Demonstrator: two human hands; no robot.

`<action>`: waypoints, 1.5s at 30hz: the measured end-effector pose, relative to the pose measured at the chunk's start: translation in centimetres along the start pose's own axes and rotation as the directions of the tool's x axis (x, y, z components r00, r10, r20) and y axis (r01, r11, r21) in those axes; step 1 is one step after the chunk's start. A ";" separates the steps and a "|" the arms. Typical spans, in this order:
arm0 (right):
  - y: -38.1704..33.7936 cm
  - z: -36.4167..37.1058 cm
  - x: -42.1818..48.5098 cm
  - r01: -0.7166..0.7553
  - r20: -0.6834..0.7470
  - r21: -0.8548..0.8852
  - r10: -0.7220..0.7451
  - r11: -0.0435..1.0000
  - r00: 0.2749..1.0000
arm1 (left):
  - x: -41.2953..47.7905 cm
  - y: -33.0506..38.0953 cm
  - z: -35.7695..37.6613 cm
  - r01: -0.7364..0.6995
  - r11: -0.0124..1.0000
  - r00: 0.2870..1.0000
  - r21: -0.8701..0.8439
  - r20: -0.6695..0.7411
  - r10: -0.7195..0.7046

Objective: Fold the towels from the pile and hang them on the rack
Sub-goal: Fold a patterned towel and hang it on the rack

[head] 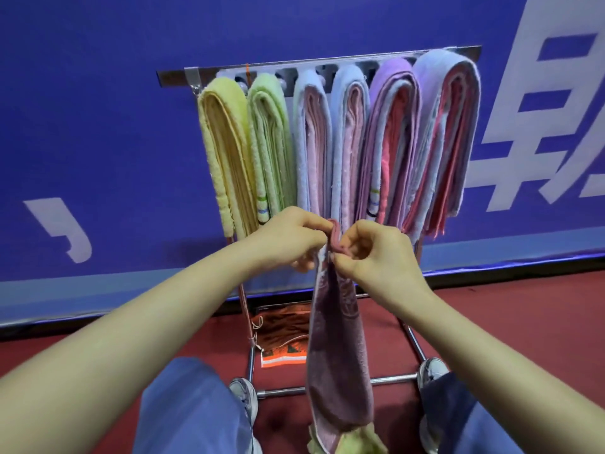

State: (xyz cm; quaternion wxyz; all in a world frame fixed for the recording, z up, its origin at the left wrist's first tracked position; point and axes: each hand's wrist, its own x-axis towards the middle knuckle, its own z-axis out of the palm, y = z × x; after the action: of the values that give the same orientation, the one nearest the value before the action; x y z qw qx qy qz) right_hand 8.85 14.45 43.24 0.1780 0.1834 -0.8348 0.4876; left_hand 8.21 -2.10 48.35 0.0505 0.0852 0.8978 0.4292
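Note:
A mauve-pink towel hangs straight down in front of me, held by its top edge. My left hand and my right hand both pinch that edge, close together, just below the hung towels. The metal rack stands against the blue wall and carries several folded towels: a yellow one, a green one, pale blue-and-pink ones and purple-and-pink ones. A pale green towel of the pile shows at the bottom edge, under the hanging towel.
An orange patterned towel lies on the red floor inside the rack's base. The rack's lower chrome bar runs between my two shoes. My blue trouser legs fill the lower corners. The blue wall bears large white lettering.

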 end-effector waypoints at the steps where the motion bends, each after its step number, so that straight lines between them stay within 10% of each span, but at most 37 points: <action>1: 0.0 0.4 -0.1 0.001 -0.019 0.017 -0.001 1.000 1.000 | 0.0 0.3 0.2 0.014 0.999 1.000 -0.032 0.017 -0.014; 16: -0.9 0.7 0.4 0.008 -0.172 0.206 0.029 0.979 0.985 | 0.9 3.5 -0.3 0.065 0.959 0.998 -0.277 -0.007 -0.070; 23: -1.5 -2.4 2.4 -0.145 0.095 0.797 0.115 0.587 0.989 | 2.1 5.1 -1.7 -0.080 0.977 0.997 -0.198 -0.020 0.078; 29: -0.1 0.0 3.0 -0.182 -0.193 0.198 0.221 0.963 0.956 | 4.0 11.5 -2.4 -0.159 0.924 0.970 -0.347 -0.228 0.082; 39: 6.5 -1.2 6.0 -0.363 -0.185 -0.237 0.325 0.901 0.927 | 3.3 18.9 -9.7 -0.416 0.796 0.840 -0.439 -0.522 0.150; 45: 7.8 -5.6 10.6 -0.276 -0.340 -0.277 0.175 0.921 0.924 | 0.6 7.9 -13.3 -0.405 0.782 0.703 -0.474 -0.708 -0.065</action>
State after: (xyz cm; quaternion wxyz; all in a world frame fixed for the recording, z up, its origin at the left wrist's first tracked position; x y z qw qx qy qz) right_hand -3.41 21.51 45.04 0.2755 -0.0246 -0.8801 0.3860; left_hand 6.36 -7.26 62.85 -0.3060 -0.0141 0.6536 0.6921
